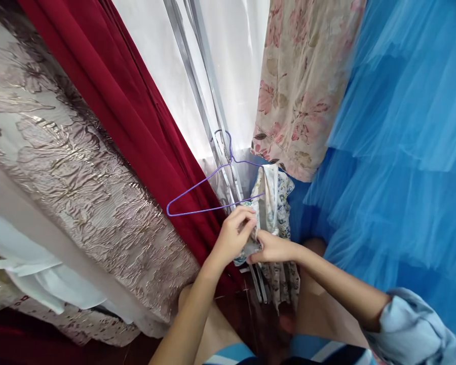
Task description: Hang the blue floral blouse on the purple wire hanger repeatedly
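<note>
The small floral garment (283, 203) hangs over the 2 o'clock arm of the purple hanger (193, 190), and its long axis runs from 12 to 6 o'clock. Both hands touch the cloth: the left hand (237, 230) pinches its near edge, and the right hand (275, 247), at 4 o'clock from the left, is clamped on it with thumb and fingers. From the fingertips, the hanger's bare end points toward 9 o'clock. Metal poles (209, 86) pass behind the hanger; I cannot tell if its hook catches them. Red cloth (137, 121) lies at 10 o'clock, blue tulle (399, 152) at 2.
</note>
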`<state>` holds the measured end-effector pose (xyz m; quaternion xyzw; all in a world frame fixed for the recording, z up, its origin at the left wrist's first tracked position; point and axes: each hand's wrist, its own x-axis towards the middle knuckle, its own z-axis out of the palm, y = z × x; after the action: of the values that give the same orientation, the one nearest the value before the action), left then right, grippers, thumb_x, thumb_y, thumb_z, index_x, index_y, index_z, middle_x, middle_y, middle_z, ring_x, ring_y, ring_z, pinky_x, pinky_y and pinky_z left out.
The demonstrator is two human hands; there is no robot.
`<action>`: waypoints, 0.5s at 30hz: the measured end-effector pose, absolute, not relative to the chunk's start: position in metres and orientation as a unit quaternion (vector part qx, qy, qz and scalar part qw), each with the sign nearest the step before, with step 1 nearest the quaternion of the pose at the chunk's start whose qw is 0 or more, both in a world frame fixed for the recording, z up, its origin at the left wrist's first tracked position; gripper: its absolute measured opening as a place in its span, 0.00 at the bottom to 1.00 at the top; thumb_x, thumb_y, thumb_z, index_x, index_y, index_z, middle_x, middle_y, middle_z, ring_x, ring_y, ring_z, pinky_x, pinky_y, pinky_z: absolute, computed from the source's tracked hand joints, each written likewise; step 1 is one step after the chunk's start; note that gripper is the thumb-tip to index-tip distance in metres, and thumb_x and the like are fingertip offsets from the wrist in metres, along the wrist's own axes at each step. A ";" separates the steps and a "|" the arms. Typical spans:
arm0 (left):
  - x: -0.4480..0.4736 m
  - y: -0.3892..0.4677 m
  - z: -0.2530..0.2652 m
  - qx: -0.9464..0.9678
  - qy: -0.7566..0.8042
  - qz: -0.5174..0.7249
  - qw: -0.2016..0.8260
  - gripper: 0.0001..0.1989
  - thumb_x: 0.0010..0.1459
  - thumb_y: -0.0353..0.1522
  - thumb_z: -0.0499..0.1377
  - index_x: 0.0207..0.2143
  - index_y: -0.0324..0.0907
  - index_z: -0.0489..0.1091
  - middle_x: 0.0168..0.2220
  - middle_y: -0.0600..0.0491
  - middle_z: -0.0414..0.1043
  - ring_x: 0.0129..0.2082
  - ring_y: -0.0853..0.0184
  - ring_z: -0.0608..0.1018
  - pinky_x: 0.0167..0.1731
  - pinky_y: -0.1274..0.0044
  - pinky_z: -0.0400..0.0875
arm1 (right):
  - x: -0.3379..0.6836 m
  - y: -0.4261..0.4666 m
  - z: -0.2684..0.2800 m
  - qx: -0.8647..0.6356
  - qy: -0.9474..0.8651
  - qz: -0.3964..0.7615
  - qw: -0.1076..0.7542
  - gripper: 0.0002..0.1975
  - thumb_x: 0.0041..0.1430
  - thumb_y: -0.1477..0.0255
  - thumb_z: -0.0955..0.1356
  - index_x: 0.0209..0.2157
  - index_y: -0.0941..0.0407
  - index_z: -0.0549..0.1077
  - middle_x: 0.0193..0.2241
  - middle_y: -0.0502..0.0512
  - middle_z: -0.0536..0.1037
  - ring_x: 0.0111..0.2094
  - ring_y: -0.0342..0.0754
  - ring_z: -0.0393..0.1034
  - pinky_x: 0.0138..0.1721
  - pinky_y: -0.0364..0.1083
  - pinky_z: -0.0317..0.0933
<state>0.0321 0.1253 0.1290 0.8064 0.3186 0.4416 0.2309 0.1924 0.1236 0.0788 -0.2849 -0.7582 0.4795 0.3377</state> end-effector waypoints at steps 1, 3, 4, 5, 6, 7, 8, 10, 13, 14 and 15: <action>0.039 0.124 0.131 0.818 0.310 0.430 0.222 0.09 0.67 0.35 0.55 0.37 0.42 0.73 0.49 0.47 0.72 0.52 0.61 0.73 0.55 0.70 0.65 | 0.191 0.125 0.082 -0.257 -0.717 0.555 0.333 0.18 0.45 0.75 0.73 0.42 0.58 0.73 0.38 0.53 0.76 0.46 0.53 0.69 0.49 0.50 0.63; 0.043 0.125 0.129 0.821 0.325 0.418 0.216 0.11 0.68 0.37 0.53 0.46 0.44 0.73 0.51 0.46 0.71 0.54 0.61 0.71 0.57 0.69 0.63 | 0.192 0.129 0.085 -0.218 -0.605 0.679 0.353 0.14 0.48 0.73 0.72 0.40 0.58 0.74 0.34 0.52 0.77 0.41 0.51 0.71 0.45 0.48 0.64; 0.041 0.127 0.126 0.810 0.345 0.418 0.225 0.14 0.69 0.39 0.52 0.50 0.45 0.72 0.51 0.46 0.70 0.54 0.60 0.71 0.58 0.68 0.62 | 0.196 0.131 0.084 -0.203 -0.551 0.722 0.367 0.13 0.48 0.73 0.71 0.39 0.58 0.74 0.33 0.52 0.77 0.39 0.50 0.72 0.43 0.47 0.64; 0.037 0.130 0.120 0.793 0.368 0.419 0.245 0.17 0.69 0.41 0.50 0.53 0.45 0.70 0.51 0.46 0.71 0.54 0.59 0.71 0.58 0.68 0.62 | 0.201 0.131 0.084 -0.192 -0.509 0.754 0.369 0.12 0.49 0.72 0.71 0.38 0.58 0.74 0.33 0.52 0.77 0.38 0.49 0.72 0.42 0.46 0.64; 0.033 0.132 0.114 0.776 0.385 0.416 0.278 0.19 0.70 0.42 0.48 0.53 0.44 0.70 0.51 0.46 0.71 0.53 0.59 0.72 0.57 0.67 0.62 | 0.206 0.131 0.083 -0.186 -0.482 0.779 0.356 0.11 0.48 0.71 0.71 0.36 0.58 0.75 0.33 0.53 0.78 0.37 0.48 0.73 0.42 0.45 0.64; 0.029 0.133 0.107 0.760 0.391 0.407 0.322 0.21 0.70 0.44 0.45 0.52 0.42 0.70 0.49 0.46 0.72 0.51 0.59 0.73 0.57 0.67 0.63 | 0.213 0.130 0.083 -0.186 -0.469 0.798 0.330 0.12 0.47 0.71 0.72 0.36 0.58 0.75 0.33 0.53 0.78 0.37 0.48 0.73 0.42 0.45 0.65; 0.026 0.134 0.100 0.748 0.386 0.394 0.369 0.23 0.71 0.45 0.43 0.50 0.41 0.71 0.48 0.46 0.73 0.50 0.59 0.74 0.56 0.67 0.64 | 0.219 0.128 0.082 -0.189 -0.466 0.812 0.297 0.13 0.46 0.72 0.73 0.36 0.59 0.75 0.34 0.54 0.79 0.37 0.48 0.74 0.42 0.45 0.65; 0.024 0.131 0.087 0.739 0.358 0.363 0.441 0.25 0.71 0.45 0.41 0.46 0.39 0.72 0.47 0.46 0.74 0.49 0.59 0.74 0.55 0.68 0.65 | 0.228 0.121 0.083 -0.199 -0.473 0.824 0.241 0.17 0.42 0.74 0.75 0.37 0.59 0.76 0.34 0.54 0.79 0.37 0.48 0.74 0.42 0.45 0.65; 0.029 0.121 0.076 0.754 0.319 0.349 0.457 0.23 0.71 0.41 0.41 0.44 0.39 0.73 0.48 0.46 0.71 0.51 0.59 0.72 0.55 0.69 0.64 | 0.238 0.110 0.087 -0.202 -0.480 0.824 0.223 0.20 0.40 0.75 0.77 0.39 0.59 0.76 0.34 0.53 0.78 0.35 0.47 0.73 0.39 0.44 0.65; 0.031 0.119 0.075 0.762 0.311 0.350 0.447 0.23 0.70 0.40 0.41 0.44 0.39 0.73 0.48 0.45 0.71 0.51 0.59 0.72 0.55 0.69 0.64 | 0.240 0.107 0.089 -0.201 -0.483 0.821 0.231 0.21 0.41 0.75 0.77 0.40 0.59 0.76 0.33 0.53 0.77 0.35 0.47 0.72 0.38 0.43 0.65; 0.032 0.118 0.074 0.769 0.310 0.350 0.435 0.23 0.70 0.40 0.41 0.43 0.39 0.73 0.47 0.45 0.70 0.50 0.59 0.72 0.54 0.69 0.64 | 0.243 0.105 0.091 -0.201 -0.489 0.815 0.236 0.21 0.41 0.75 0.77 0.41 0.59 0.76 0.33 0.52 0.76 0.34 0.46 0.72 0.37 0.43 0.65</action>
<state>0.0319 0.1183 0.0735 0.7693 0.3105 0.3504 0.4347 0.2431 0.1054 0.0913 -0.2012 -0.4887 0.8154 0.2362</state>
